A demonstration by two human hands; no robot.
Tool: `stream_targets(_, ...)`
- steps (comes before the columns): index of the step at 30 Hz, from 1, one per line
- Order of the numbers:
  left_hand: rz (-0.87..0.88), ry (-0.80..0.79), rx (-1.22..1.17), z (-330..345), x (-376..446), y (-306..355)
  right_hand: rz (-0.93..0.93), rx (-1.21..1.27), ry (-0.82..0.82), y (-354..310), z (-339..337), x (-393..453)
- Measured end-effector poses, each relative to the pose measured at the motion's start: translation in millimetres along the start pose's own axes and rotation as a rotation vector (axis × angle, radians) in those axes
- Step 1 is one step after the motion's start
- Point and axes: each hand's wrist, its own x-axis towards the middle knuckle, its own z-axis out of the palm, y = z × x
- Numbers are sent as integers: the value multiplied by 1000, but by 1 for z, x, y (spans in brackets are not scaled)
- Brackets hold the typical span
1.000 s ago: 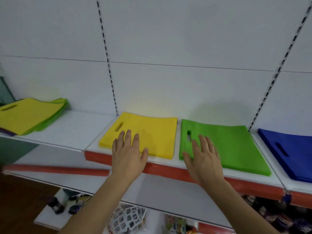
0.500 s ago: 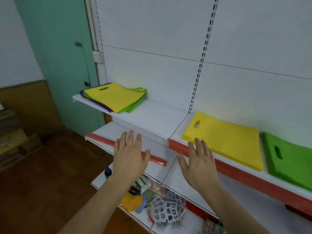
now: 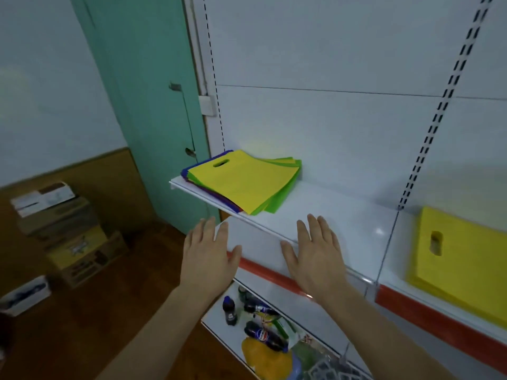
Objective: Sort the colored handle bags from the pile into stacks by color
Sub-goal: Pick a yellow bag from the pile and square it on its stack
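Ahead, the pile (image 3: 241, 185) lay at the left end of the shelf (image 3: 343, 215), a yellow bag on top, its handle slot toward the far-left corner and its long axis running diagonally back-left to front-right. It sat beyond and between both hands. The left hand (image 3: 207, 253) and right hand (image 3: 315, 253) hovered flat, fingers spread, empty, about equally near. A yellow stack (image 3: 463, 259) lay well right.
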Motion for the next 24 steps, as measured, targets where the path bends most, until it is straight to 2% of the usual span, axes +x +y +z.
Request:
stream_targets(14, 72, 56, -93, 41, 169, -82, 39, -110, 8, -46, 64, 131)
stream_targets(24, 213, -27, -72, 77, 290, -152, 285, -219, -4, -103, 103, 179)
